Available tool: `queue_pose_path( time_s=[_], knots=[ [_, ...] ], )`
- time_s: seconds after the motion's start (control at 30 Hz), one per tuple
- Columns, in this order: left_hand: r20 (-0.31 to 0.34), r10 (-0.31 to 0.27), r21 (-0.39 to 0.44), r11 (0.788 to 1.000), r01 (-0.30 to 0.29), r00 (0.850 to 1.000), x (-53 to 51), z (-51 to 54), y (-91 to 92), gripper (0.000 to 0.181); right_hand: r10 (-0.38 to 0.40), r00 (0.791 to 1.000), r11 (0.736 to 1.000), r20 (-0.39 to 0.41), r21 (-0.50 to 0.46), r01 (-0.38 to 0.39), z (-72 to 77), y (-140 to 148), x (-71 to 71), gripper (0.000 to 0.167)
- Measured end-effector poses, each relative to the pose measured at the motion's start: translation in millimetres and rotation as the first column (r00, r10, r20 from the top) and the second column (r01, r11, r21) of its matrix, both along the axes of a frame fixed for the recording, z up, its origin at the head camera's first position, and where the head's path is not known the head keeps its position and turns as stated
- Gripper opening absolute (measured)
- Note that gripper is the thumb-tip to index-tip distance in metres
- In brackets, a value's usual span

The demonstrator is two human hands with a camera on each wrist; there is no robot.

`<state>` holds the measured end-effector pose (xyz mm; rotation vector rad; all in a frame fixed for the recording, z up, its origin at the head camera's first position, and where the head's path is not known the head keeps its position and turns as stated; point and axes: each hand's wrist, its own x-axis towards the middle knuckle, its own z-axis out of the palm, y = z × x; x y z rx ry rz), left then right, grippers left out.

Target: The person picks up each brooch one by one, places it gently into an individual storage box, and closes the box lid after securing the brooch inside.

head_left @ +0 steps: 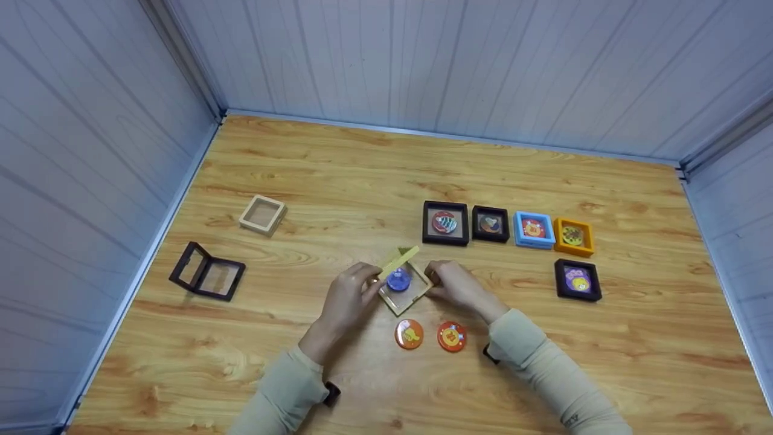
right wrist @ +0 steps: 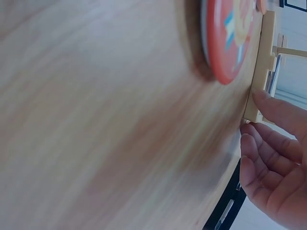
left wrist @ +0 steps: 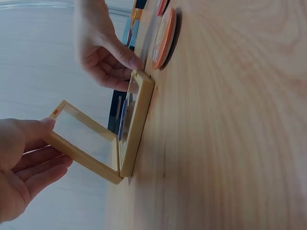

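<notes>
A pale yellow display case (head_left: 416, 299) with clear film stands hinged open on the table. A round blue badge (head_left: 398, 280) lies in its base. With thumb and fingers, my left hand (head_left: 345, 296) pinches the edge of the raised lid (left wrist: 86, 155), which tilts up from the base. My right hand (head_left: 462, 289) grips the base's right corner between thumb and fingers, close to the tabletop. In the left wrist view the blue badge (left wrist: 123, 120) shows only edge-on. Nearer me lie an orange badge (head_left: 409, 334) and a red badge (head_left: 452, 336).
Right of centre stand a large black case (head_left: 445, 240), a smaller black one (head_left: 491, 238), a light blue one (head_left: 534, 241), an orange one (head_left: 574, 248) and another black one (head_left: 578, 295), all holding badges. Leftward are a beige case (head_left: 258, 227) and an opened black case (head_left: 223, 295).
</notes>
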<state>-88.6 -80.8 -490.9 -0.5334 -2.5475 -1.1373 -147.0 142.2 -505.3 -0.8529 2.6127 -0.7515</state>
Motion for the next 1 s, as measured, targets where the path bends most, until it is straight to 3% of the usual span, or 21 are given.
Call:
queue_pose_path(
  time_s=[0.23,0.6,1.0],
  knots=[
    [0.039,-0.051,-0.058,0.997,0.053,0.998,8.0,-3.5,7.4,0.015,0.011,1.0,1.0,0.007,-0.008,-0.01,-0.6,1.2,0.0,0.016],
    [0.02,-0.132,-0.146,0.98,0.133,0.991,11.6,-15.0,16.3,0.012,-0.014,1.0,1.0,-0.005,0.01,0.014,0.1,2.0,1.3,0.017],
    [-0.044,-0.207,-0.317,0.931,0.183,0.977,10.1,-24.6,23.4,0.006,-0.023,1.0,0.999,0.02,0.032,0.022,-0.4,0.6,1.3,0.017]
  ],
)
